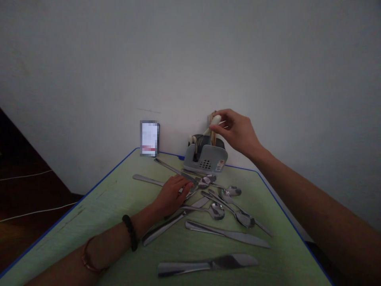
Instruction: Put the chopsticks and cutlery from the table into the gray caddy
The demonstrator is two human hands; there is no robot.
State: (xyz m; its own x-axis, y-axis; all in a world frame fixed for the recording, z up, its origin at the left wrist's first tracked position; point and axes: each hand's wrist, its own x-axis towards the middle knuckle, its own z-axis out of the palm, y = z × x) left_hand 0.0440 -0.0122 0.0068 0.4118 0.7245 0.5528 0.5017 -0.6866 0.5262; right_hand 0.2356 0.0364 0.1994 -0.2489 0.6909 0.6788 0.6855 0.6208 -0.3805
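My right hand reaches over the grey utensil holder, thumb and fingers closed around the rounded end of a white spoon. Wooden chopsticks stand in the holder just behind and below it. Low over the heap of metal cutlery lies my left hand, fingers stretched out and resting on the pieces; what is under the palm is hidden. Around it are metal spoons, a table knife and another knife nearer to me.
A phone with a lit, blurred screen leans on the white wall at the back left. The pale green table has a blue edge. Pale cables run across the dark area at the left.
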